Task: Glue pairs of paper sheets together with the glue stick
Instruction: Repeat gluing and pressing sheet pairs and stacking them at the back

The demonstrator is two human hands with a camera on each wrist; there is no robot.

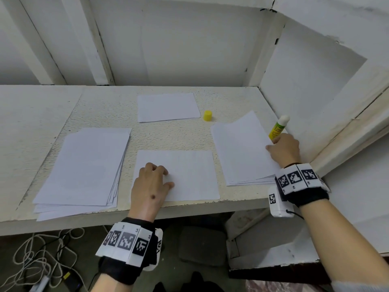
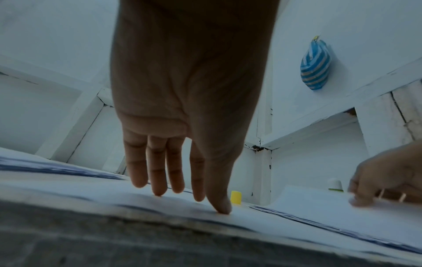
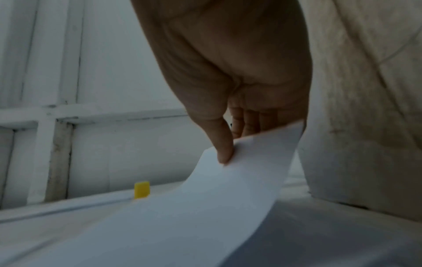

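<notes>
A single white sheet (image 1: 185, 175) lies at the table's front centre. My left hand (image 1: 151, 180) rests on its left part, fingertips (image 2: 157, 191) pressing down. On the right lies a paper stack (image 1: 242, 157). My right hand (image 1: 282, 148) pinches the right edge of its top sheet (image 3: 228, 189), which curves up off the stack under the thumb (image 3: 224, 153). The uncapped glue stick (image 1: 278, 126) rises just behind that hand by the wall. Its lower end is hidden, so I cannot tell whether the hand holds it. Its yellow cap (image 1: 207, 116) stands between the stacks.
A thick paper stack (image 1: 84, 169) lies at the front left, and a smaller one (image 1: 168, 107) at the back centre. White walls close the table (image 1: 105, 110) at the back and right. A blue striped pouch (image 2: 316, 66) hangs on the wall. Cables lie on the floor (image 1: 42, 256).
</notes>
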